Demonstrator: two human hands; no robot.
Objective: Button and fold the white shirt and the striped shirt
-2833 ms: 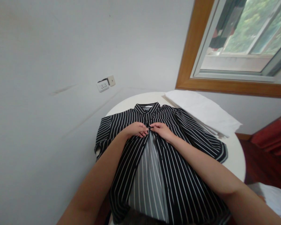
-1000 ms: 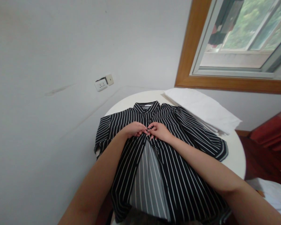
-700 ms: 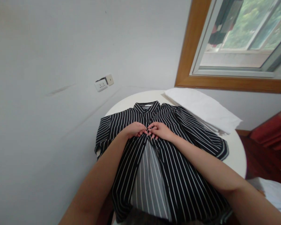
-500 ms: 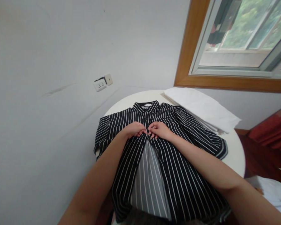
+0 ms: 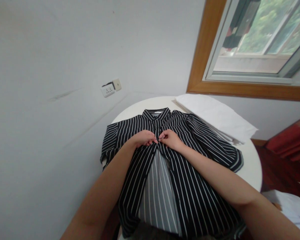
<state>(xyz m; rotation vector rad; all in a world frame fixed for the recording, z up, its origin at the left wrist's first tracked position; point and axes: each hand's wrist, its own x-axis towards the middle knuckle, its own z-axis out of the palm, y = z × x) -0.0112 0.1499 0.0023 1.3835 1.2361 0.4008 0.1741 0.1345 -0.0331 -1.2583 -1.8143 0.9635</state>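
Note:
A black shirt with white stripes lies front up on a round white table, collar at the far side. Its front is joined near the collar and parts below my hands, where the grey striped inside shows. My left hand pinches the front edge at mid-chest. Close beside it, fingertips nearly meeting, my right hand pinches the other edge of the placket. Any button between the fingertips is too small to make out.
Folded white cloth lies at the table's back right. A wall with a socket rises behind and to the left. A wood-framed window is at upper right. More white cloth and a red fabric are at the right.
My right fingers have curled in a little at the placket, with fewer fingertips showing. My left hand and the shirt have hardly moved; the view has shifted slightly.

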